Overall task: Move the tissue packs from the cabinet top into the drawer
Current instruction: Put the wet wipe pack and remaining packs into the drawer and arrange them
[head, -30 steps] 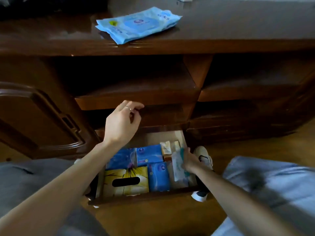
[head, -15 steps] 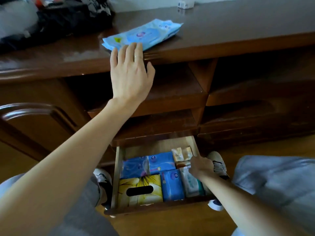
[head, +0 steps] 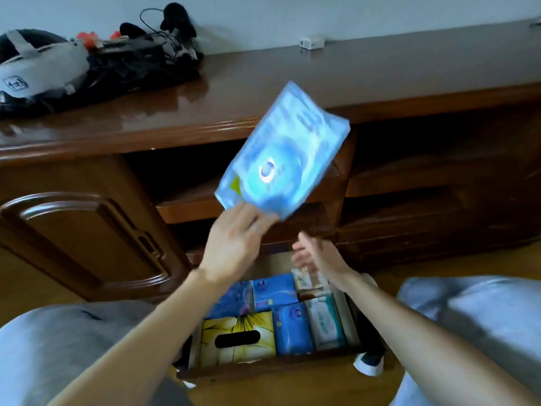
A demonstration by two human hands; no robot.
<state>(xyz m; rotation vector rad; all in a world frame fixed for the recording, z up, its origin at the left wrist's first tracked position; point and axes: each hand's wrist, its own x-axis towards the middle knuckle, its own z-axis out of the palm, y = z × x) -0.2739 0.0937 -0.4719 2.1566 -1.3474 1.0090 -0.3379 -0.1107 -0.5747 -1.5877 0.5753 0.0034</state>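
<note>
My left hand grips a large light-blue tissue pack by its lower corner and holds it tilted in the air, in front of the dark wooden cabinet top; the pack is blurred. Just to the right and lower, my right hand hovers with fingers spread and relaxed, holding nothing, above the back of the open drawer. The drawer holds several blue tissue packs, a yellow tissue box and a pale green pack.
A grey bag and a heap of dark cables and gear lie at the cabinet top's left end. A small white block sits at the back. A carved cabinet door stands left of the drawer. My knees flank it.
My left hand took the blue pack off the cabinet top and carried it down toward the drawer. My right hand rose from the packs in the drawer and spread its fingers.
</note>
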